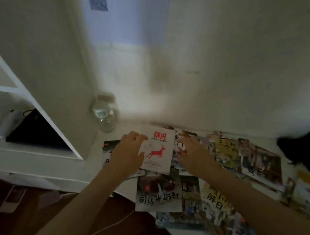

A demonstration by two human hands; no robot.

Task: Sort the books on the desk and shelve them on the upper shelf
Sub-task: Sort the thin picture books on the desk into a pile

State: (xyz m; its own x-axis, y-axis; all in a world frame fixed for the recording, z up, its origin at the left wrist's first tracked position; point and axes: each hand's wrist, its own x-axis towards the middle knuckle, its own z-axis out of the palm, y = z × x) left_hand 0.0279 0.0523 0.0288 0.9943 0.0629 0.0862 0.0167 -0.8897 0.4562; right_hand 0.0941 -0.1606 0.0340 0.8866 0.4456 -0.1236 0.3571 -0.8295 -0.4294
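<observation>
left hand [128, 152] grips the white deer book [159, 149] to lift it, right hand [190, 150] spread flat beside, steadying picture books [224, 151].

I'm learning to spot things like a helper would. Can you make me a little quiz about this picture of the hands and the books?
1. True or false: the left hand holds the white book with the red deer.
2. What stands on the desk just left of that book? A) a clear water bottle B) a lamp C) a cup of pens
3. Fill in: the right hand reaches over the colourful picture books with its fingers ____.

Key
1. True: its fingers curl over the book's left edge.
2. A: the clear water bottle stands by the wall.
3. Straight, gripping nothing.
</observation>
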